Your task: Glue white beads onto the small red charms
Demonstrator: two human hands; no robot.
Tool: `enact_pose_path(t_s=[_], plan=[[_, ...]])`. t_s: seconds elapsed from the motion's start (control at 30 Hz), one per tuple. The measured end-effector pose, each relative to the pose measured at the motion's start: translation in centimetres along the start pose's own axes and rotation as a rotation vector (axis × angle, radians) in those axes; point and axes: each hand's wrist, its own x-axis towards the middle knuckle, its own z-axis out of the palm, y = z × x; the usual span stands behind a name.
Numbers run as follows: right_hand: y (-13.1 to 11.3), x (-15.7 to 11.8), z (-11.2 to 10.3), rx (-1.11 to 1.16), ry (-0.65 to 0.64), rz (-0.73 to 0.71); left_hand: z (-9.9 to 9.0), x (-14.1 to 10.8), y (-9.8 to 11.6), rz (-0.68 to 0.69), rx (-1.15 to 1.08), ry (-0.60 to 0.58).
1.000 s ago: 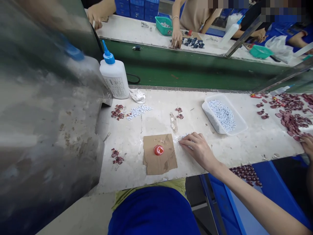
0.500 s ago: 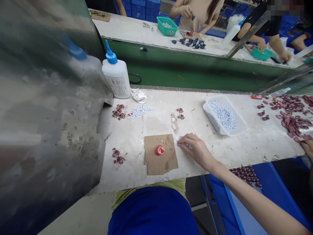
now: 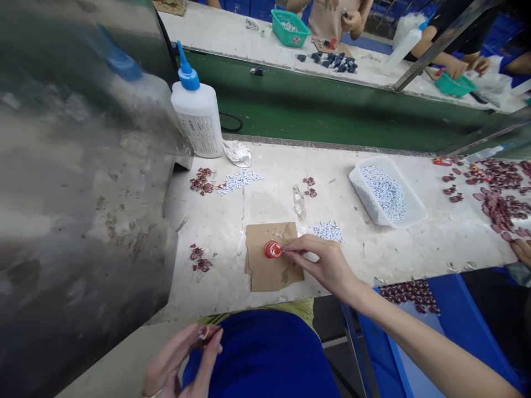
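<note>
My right hand (image 3: 326, 262) reaches over the cardboard piece (image 3: 259, 279), thumb and forefinger pinched at the side of a small round red pot (image 3: 272, 250). Whatever sits between those fingertips is too small to make out. Low in the view, in front of the blue clothing, my left hand (image 3: 186, 356) pinches a small dark-red piece (image 3: 204, 333) with a pale edge. Just beyond my right hand lies a little heap of tiny white-and-blue pieces (image 3: 327, 231). Similar dark-red pieces (image 3: 201, 260) rest left of the cardboard.
A glue bottle (image 3: 198, 116) with a blue nozzle stands beside the metal wall (image 3: 91, 221). A white tub (image 3: 415, 218) holds many tiny pieces. More dark-red parts (image 3: 498, 193) cover the right side. Co-workers' hands (image 3: 352, 22) work at the far bench; another hand (image 3: 520, 251) shows at right.
My right hand has moved left from the tiny white-and-blue pieces to the red pot, uncovering the heap. My left hand has come into view with a dark-red piece.
</note>
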Motion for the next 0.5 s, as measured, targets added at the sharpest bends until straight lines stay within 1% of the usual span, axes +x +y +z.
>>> enact_pose_path(t_s=[0.03, 0.1, 0.17, 0.27, 0.33, 0.4, 0.43, 0.5], plan=[[-0.1, 0.1, 0.1, -0.011, 0.0, -0.006, 0.4, 0.7, 0.1, 0.039, 0.015, 0.006], [-0.2, 0.3, 0.2, -0.029, -0.003, -0.024, 1.1, 2.1, 0.5, 0.205, 0.035, -0.032], [-0.2, 0.4, 0.2, -0.036, -0.01, -0.035, 1.7, 3.2, 0.9, 0.276, 0.039, -0.062], [-0.3, 0.5, 0.2, -0.038, -0.032, -0.024, 2.4, 4.3, 1.4, 0.361, 0.038, -0.09], [-0.3, 0.5, 0.1, -0.034, -0.044, -0.02, 2.6, 4.8, 1.7, 0.374, 0.031, -0.093], [-0.3, 0.4, 0.1, -0.027, -0.038, -0.022, 2.7, 5.2, 2.1, 0.325, 0.044, -0.077], [-0.4, 0.4, 0.0, -0.018, -0.025, -0.023, 2.8, 5.5, 2.4, 0.296, 0.046, -0.069], [-0.6, 0.2, -0.1, 0.016, 0.015, -0.018, 2.9, 5.9, 2.7, 0.294, 0.02, -0.051]])
